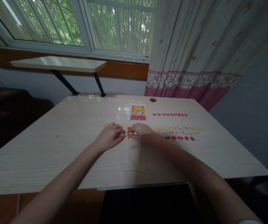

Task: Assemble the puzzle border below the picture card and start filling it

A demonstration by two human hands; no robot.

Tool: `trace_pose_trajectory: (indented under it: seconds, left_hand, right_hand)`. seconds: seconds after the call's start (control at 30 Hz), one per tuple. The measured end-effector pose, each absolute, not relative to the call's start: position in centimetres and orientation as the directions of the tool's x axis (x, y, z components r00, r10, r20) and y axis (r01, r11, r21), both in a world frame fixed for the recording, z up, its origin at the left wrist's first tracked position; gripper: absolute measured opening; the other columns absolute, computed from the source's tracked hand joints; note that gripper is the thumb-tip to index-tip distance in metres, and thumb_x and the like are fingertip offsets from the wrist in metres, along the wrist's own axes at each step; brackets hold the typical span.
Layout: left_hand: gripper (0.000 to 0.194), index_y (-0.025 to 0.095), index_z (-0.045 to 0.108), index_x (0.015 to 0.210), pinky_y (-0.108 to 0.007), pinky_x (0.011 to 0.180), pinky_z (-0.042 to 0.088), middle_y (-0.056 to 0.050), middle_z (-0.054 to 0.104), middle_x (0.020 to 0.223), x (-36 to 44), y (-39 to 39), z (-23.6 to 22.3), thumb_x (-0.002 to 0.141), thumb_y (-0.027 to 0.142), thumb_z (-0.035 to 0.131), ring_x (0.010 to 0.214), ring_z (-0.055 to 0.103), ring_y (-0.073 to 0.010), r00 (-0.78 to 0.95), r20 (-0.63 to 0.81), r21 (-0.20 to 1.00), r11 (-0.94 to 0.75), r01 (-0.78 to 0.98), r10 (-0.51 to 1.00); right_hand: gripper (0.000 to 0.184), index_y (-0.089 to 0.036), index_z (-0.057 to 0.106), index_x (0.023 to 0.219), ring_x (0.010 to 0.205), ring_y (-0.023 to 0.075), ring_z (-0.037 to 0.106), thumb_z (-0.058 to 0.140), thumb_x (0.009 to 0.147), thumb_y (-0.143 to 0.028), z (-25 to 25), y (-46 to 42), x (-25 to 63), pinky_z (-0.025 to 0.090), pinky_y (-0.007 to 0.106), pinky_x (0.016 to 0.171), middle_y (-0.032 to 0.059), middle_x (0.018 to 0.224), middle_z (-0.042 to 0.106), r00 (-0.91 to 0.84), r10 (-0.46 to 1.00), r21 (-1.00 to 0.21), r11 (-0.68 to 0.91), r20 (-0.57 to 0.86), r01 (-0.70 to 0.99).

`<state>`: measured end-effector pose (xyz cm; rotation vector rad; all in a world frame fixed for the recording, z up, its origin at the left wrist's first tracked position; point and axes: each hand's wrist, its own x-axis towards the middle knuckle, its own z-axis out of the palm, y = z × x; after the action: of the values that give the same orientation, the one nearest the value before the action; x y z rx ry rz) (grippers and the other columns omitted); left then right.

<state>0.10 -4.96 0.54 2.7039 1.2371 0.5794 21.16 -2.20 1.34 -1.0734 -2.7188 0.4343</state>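
Observation:
Both my hands rest on a light wooden table (54, 149), fingertips meeting over small yellow jigsaw pieces (127, 130). My left hand (109, 137) lies palm down, its fingers curled together onto the pieces. My right hand (139, 132) pinches a small piece at its fingertips. A row of yellow and white pieces (178, 129) runs to the right of my hands, with a red row (180, 138) just below it and another red row (170, 114) farther back. A picture card (137, 112), yellow and red with a white animal, lies behind my hands.
A single yellow piece (105, 124) lies left of my left hand. A raised shelf (59, 64) on black legs stands at the table's back left under the window. A curtain (194, 46) hangs at the back right. A cable hole (152, 100) is near the far edge.

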Motion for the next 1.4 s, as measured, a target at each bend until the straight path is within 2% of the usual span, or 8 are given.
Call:
trace_pose_trajectory:
  seconds: [0.13, 0.4, 0.57, 0.73, 0.83, 0.93, 1.13, 1.4]
  left_hand:
    - [0.021, 0.019, 0.069, 0.088, -0.033, 0.076, 0.04, -0.005, 0.062, 0.08, 0.1, -5.2, 0.7, 0.089, 0.029, 0.051, 0.082, 0.052, -0.0205, 0.614, 0.291, 0.262, -0.678, 0.687, 0.734]
    - [0.017, 0.021, 0.07, 0.086, -0.03, 0.075, 0.038, -0.004, 0.062, 0.08, -0.2, -5.8, 1.2, 0.089, 0.026, 0.055, 0.083, 0.051, -0.0193, 0.689, 0.295, 0.313, -0.749, 0.584, 0.661]
    - [0.016, 0.02, 0.07, 0.084, -0.03, 0.074, 0.038, -0.004, 0.062, 0.079, -0.2, -5.9, 1.2, 0.089, 0.024, 0.055, 0.081, 0.051, -0.0187, 0.7, 0.297, 0.308, -0.759, 0.573, 0.649]
    - [0.021, 0.018, 0.064, 0.071, -0.029, 0.073, 0.038, -0.003, 0.06, 0.072, 0.3, -6.3, 1.5, 0.087, 0.032, 0.059, 0.078, 0.051, -0.0179, 0.691, 0.307, 0.336, -0.753, 0.565, 0.655]
    - [0.026, 0.018, 0.062, 0.07, -0.03, 0.072, 0.039, -0.002, 0.06, 0.07, 0.6, -6.5, 1.6, 0.087, 0.037, 0.058, 0.075, 0.051, -0.0172, 0.608, 0.357, 0.42, -0.703, 0.573, 0.709]
    - [0.024, 0.018, 0.067, 0.076, -0.03, 0.07, 0.04, -0.003, 0.063, 0.07, 0.9, -6.3, 1.4, 0.085, 0.038, 0.059, 0.072, 0.053, -0.0167, 0.411, 0.391, 0.583, -0.567, 0.581, 0.824]
    - [0.026, 0.015, 0.07, 0.075, -0.029, 0.064, 0.043, -0.007, 0.068, 0.075, 1.2, -5.4, 0.3, 0.074, 0.041, 0.064, 0.069, 0.057, -0.0161, 0.23, 0.235, 0.858, -0.313, 0.407, 0.944]
    - [0.027, 0.014, 0.071, 0.072, -0.029, 0.066, 0.044, -0.008, 0.071, 0.074, 1.2, -5.1, 0.2, 0.07, 0.041, 0.066, 0.068, 0.059, -0.0172, 0.179, 0.164, 0.9, -0.221, 0.375, 0.97]
  right_hand:
    - [0.019, -0.019, 0.07, 0.097, 0.086, 0.0162, 0.061, 0.062, 0.085, -0.032, 1.8, -2.4, 21.2, 0.041, 0.025, 0.074, 0.0041, 0.091, 0.07, -0.695, 0.719, -0.385, 0.643, 0.005, 0.662]
    - [0.019, -0.02, 0.071, 0.095, 0.083, 0.0154, 0.061, 0.066, 0.082, -0.032, 1.5, -2.6, 21.2, 0.041, 0.025, 0.073, 0.0031, 0.088, 0.07, -0.651, 0.759, -0.41, 0.598, 0.014, 0.689]
    - [0.019, -0.019, 0.071, 0.093, 0.082, 0.0154, 0.061, 0.068, 0.08, -0.033, 0.9, -2.5, 21.8, 0.042, 0.026, 0.074, 0.0036, 0.087, 0.07, -0.623, 0.777, -0.43, 0.593, 0.086, 0.681]
    - [0.019, -0.019, 0.07, 0.094, 0.087, 0.0155, 0.062, 0.068, 0.081, -0.032, 0.6, -2.2, 22.5, 0.044, 0.027, 0.079, 0.0033, 0.088, 0.071, -0.617, 0.751, -0.461, 0.645, 0.235, 0.609]
    - [0.019, -0.019, 0.07, 0.094, 0.086, 0.0147, 0.064, 0.067, 0.082, -0.032, 0.2, -2.0, 22.7, 0.046, 0.027, 0.08, 0.0039, 0.089, 0.072, -0.617, 0.697, -0.451, 0.712, 0.366, 0.538]
    - [0.019, -0.019, 0.07, 0.093, 0.083, 0.0139, 0.064, 0.065, 0.083, -0.034, -0.2, -2.1, 22.5, 0.047, 0.026, 0.079, 0.0042, 0.087, 0.072, -0.618, 0.602, -0.396, 0.798, 0.506, 0.454]
    - [0.022, -0.018, 0.07, 0.092, 0.078, 0.0136, 0.065, 0.059, 0.087, -0.037, -0.4, -2.5, 22.2, 0.049, 0.026, 0.076, 0.0042, 0.083, 0.072, -0.589, 0.493, -0.309, 0.868, 0.641, 0.39]
    - [0.022, -0.018, 0.069, 0.094, 0.08, 0.0139, 0.064, 0.059, 0.087, -0.036, -0.7, -2.1, 22.3, 0.048, 0.026, 0.075, 0.0053, 0.083, 0.071, -0.556, 0.486, -0.285, 0.866, 0.674, 0.41]
